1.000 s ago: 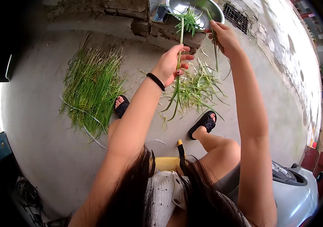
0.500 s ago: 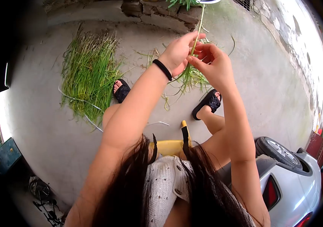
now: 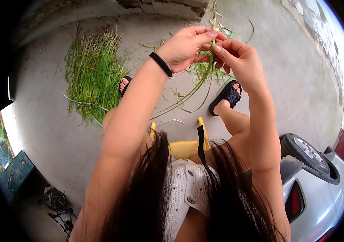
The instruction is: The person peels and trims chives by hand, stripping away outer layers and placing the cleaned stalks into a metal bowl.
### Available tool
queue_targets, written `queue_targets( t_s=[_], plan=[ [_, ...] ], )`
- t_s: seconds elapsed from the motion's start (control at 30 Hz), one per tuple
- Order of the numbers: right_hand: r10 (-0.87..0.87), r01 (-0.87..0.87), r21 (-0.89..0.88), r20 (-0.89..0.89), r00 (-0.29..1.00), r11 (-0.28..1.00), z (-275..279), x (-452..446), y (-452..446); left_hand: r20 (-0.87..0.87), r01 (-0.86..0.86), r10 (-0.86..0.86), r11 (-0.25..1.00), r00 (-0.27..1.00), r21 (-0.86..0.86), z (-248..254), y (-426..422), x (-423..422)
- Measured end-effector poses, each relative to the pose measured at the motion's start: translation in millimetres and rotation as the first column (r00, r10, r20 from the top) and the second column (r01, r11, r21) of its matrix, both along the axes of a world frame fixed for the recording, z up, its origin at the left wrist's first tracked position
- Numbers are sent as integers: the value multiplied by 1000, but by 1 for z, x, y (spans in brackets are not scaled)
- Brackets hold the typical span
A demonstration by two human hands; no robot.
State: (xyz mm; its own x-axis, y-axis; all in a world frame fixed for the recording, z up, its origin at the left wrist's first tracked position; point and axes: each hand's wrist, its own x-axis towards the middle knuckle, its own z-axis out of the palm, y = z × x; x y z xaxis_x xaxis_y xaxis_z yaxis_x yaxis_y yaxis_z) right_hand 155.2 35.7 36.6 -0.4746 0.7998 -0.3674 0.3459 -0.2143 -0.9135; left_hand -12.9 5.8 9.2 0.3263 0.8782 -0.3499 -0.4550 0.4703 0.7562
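A grey concrete floor (image 3: 51, 133) fills most of this wide, rounded view, looking down from the person's head. Nearest are long dark hair (image 3: 135, 201) and a cream knitted top (image 3: 178, 185) with buttons, with a yellow frame (image 3: 182, 149) just beyond, between the legs.

Both bare arms reach forward, and the hands meet around one long green stalk (image 3: 214, 40). The left hand (image 3: 186, 46), with a black band (image 3: 160, 64) at its wrist, pinches the stalk between closed thumb and forefinger, its other fingers loosely curled. Just below, the right hand (image 3: 242, 64) pinches it between thumb and forefinger, the remaining fingers bent. The stalk's pale end points away from the body; its narrow leaves trail back toward the left.

Black sandals (image 3: 230, 94) are on the feet. Under and beyond the hands lie scattered green scraps (image 3: 204, 70). To the left, a thick pile of green stalks (image 3: 95, 72) lies on the floor, a pale cord (image 3: 87, 104) across its lower part. At lower right is a silver vehicle body (image 3: 321, 197) with a wheel (image 3: 307, 151).

Farthest off are a rough masonry ledge (image 3: 156, 7) at the top and a peeling wall (image 3: 325, 40) at upper right.
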Motion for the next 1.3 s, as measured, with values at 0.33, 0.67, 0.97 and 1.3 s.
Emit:
queue_targets(
  t_s=[0.33, 0.67, 0.97, 1.3],
  plan=[
    [19, -19, -32, 16, 1000, 999, -3, 8, 11, 8, 21, -21, 1000, 1000, 10, 1, 1, 1],
    [-72, 59, 158, 74, 995, 986, 2, 7, 11, -59, -13, 12, 1000, 998, -17, -3, 2, 2],
    [-375, 369, 356, -57, 925, 858, 5, 31, 34, -120, 100, -96, 995, 988, 28, 4, -2, 1],
    [-662, 724, 537, -355, 659, 433, 21, 73, 55, -157, -56, 53, 998, 986, -16, -3, 1, -2]
  ],
)
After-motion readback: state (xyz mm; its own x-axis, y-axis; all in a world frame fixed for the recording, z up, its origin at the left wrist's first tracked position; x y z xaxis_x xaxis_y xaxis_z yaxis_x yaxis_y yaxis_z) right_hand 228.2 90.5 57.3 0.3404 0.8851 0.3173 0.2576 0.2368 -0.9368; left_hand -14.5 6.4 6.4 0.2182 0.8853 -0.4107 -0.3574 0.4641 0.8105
